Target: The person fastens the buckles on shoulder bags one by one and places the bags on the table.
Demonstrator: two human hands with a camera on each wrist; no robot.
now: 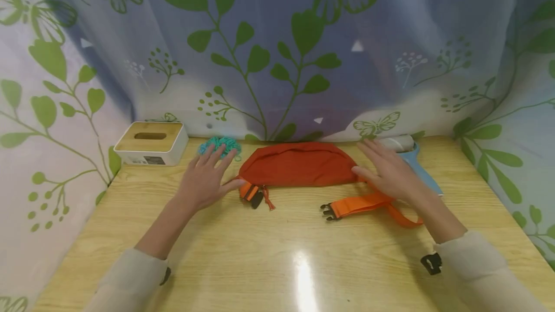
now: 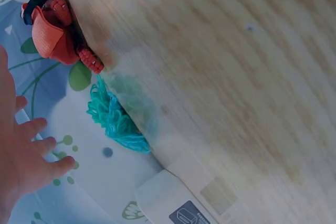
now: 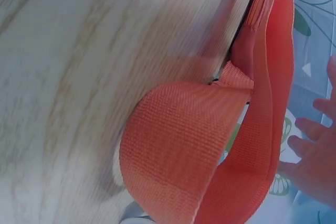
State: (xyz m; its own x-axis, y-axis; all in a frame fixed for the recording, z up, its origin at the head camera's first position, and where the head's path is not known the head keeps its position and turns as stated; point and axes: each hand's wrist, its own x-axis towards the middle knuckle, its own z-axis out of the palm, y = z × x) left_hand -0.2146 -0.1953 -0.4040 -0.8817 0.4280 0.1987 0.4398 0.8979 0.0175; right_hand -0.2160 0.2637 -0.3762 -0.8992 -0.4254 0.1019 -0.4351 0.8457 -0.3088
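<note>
Bag [image 1: 299, 165] is laid near the back edge of the table [image 1: 243, 264]. Nothing is gripped: the left hand [image 1: 201, 182] is raised by the bag's left end, its fingers spread apart, and the right hand [image 1: 388, 170] is held likewise by the right end, above the orange strap [image 1: 362, 203]. The strap is looped, and tipped with a black buckle [image 1: 331, 212]. A teal bundle [image 1: 223, 146] is seen beside a tissue box [image 1: 149, 143]; a blue tool [image 1: 422, 172] is partly hidden by the right hand. The table is backed by a leaf-printed curtain [image 1: 277, 28].
</note>
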